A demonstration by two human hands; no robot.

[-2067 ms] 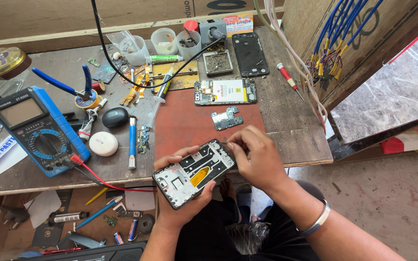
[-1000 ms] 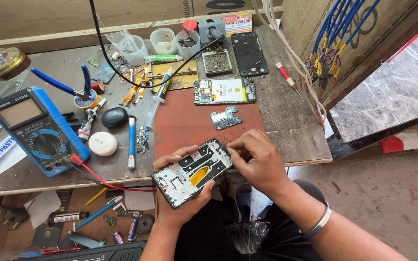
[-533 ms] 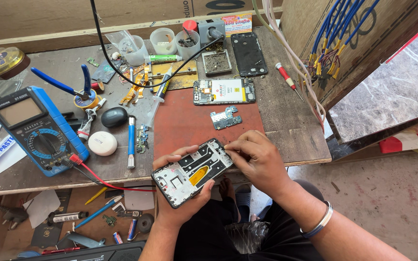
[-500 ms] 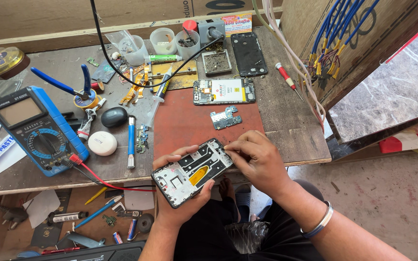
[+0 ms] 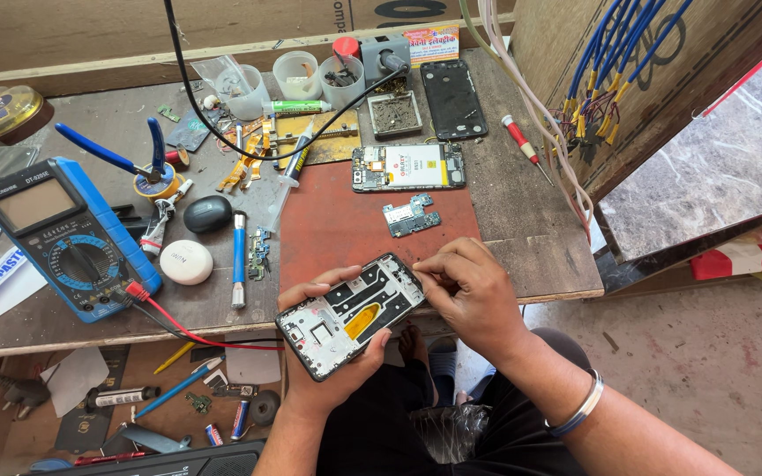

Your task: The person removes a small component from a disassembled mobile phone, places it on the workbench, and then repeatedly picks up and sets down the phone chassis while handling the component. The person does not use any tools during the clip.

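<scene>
My left hand [image 5: 332,370] cradles an opened phone frame [image 5: 352,315] from below, its bare inner side with a yellow patch facing up, held above the bench's front edge. My right hand [image 5: 472,291] pinches at the frame's upper right corner with thumb and forefinger; whether something small is between the fingertips cannot be told. A small loose circuit board [image 5: 412,215] lies on the red mat [image 5: 337,231] just beyond the frame. Farther back rests another opened phone [image 5: 408,167] showing its battery.
A blue multimeter [image 5: 63,236] with a red lead sits at left, beside a white round case [image 5: 186,262], a dark oval case [image 5: 208,213] and a blue-handled tool [image 5: 239,257]. Blue pliers [image 5: 121,157], plastic cups [image 5: 297,74], a black back cover [image 5: 453,99] and a red screwdriver [image 5: 522,146] lie behind.
Almost nothing differs: my right hand's fingers have shifted slightly at the frame's upper right corner, and my left hand still holds the frame in the same place.
</scene>
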